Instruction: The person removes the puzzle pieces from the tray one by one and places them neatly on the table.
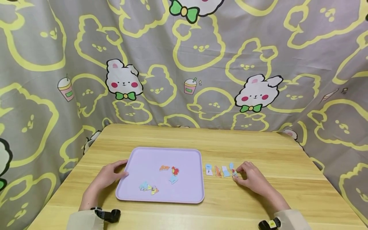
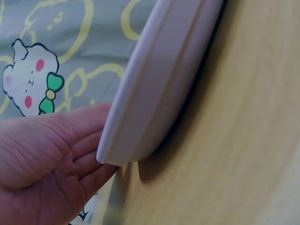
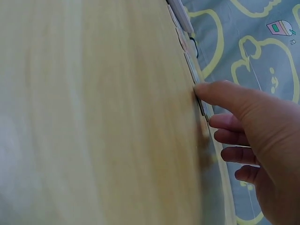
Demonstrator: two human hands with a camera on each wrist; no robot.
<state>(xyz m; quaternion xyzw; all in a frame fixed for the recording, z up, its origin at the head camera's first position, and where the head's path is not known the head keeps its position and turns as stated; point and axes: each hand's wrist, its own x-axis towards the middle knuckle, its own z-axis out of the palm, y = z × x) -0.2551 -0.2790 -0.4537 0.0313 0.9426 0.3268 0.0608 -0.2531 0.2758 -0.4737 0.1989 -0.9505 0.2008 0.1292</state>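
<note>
My left hand [image 1: 107, 174] holds the left rim of a lilac tray [image 1: 135, 159], its thumb over the edge. In the left wrist view the fingers reach the tray's outer side wall [image 2: 154, 84]. On the right, my right hand [image 1: 251, 177] pinches the rightmost puzzle piece [image 1: 234, 172], a small one with blue and mixed colours, between thumb and forefinger. Beside it, in a row from the tray's right edge, lie a blue-and-white piece [image 1: 209, 169], an orange piece [image 1: 218, 171] and another white-and-blue piece [image 1: 225, 171]. In the right wrist view the pieces appear edge-on.
Inside the tray lie an orange piece [image 1: 164, 167], a red piece [image 1: 175, 171] against a light-blue piece [image 1: 173, 179], and a blue-and-yellow cluster [image 1: 145, 186] near the front left. The wooden table [image 1: 230, 143] backs onto a grey patterned curtain [image 1: 161, 76].
</note>
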